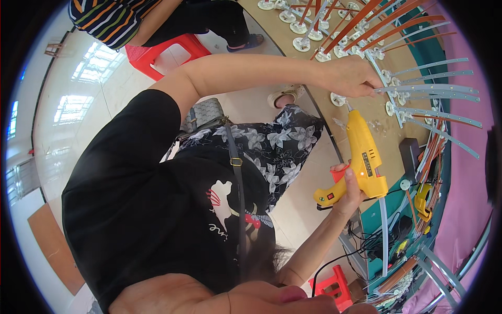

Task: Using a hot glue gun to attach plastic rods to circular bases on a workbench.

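My left hand (354, 76) reaches over the brown worktable with its fingers pinched on the near end of a pale grey-blue strip with small dots (429, 89). My right hand (349, 196) is wrapped round the handle of a yellow hot glue gun (365, 152), with fingers by its red trigger. Its nozzle points away from that hand, close to a small round white base (338, 99). A long translucent glue stick (384, 235) comes out of the gun's rear. Part of the strip's end is hidden by my left fingertips.
Many white round bases (301, 44) with brown and pale strips crowd the table's far part. Glue threads lie on the brown tabletop (340, 112). Black cables (361, 243) and a yellow tool (423, 201) lie nearby. Another person (209, 23) is beside a red stool (138, 60).
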The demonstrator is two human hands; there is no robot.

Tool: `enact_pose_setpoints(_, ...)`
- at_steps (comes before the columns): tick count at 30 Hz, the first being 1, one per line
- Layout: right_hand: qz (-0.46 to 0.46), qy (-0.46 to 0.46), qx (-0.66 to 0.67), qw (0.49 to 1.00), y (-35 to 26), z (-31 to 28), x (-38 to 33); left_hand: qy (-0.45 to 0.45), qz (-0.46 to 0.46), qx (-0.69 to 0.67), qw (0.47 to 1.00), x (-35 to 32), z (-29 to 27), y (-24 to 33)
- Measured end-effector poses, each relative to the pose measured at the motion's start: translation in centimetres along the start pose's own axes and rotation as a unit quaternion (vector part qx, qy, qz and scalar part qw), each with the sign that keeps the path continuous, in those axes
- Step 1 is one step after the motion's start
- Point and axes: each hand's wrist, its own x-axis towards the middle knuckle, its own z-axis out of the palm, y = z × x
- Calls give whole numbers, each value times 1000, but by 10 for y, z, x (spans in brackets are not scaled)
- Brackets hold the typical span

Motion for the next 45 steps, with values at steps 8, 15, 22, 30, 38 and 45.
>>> enact_pose_setpoints(8,17,-31,-35,999,3,3,6,9,-36,9,999,-5,-6,-4)
enact_pose_setpoints(15,19,-30,-41,999,1,8,9,20,-34,2,999,-5,-4,-6)
enact_pose_setpoints(22,8,-26,-26,999,-2,12,12,30,-31,-5,999,-7,-4,-8)
enact_pose_setpoints(30,45,-19,-47,998,-5,11,14,29,-28,-18,999,-7,-4,-8)
enact_pose_setpoints(38,49,-7,-37,998,-4,12,13,29,-33,-12,999,-8,-5,-8)
enact_pose_setpoints(45,32,16,-26,999,-9,20,10,36,-17,-18,999,-8,-4,-10)
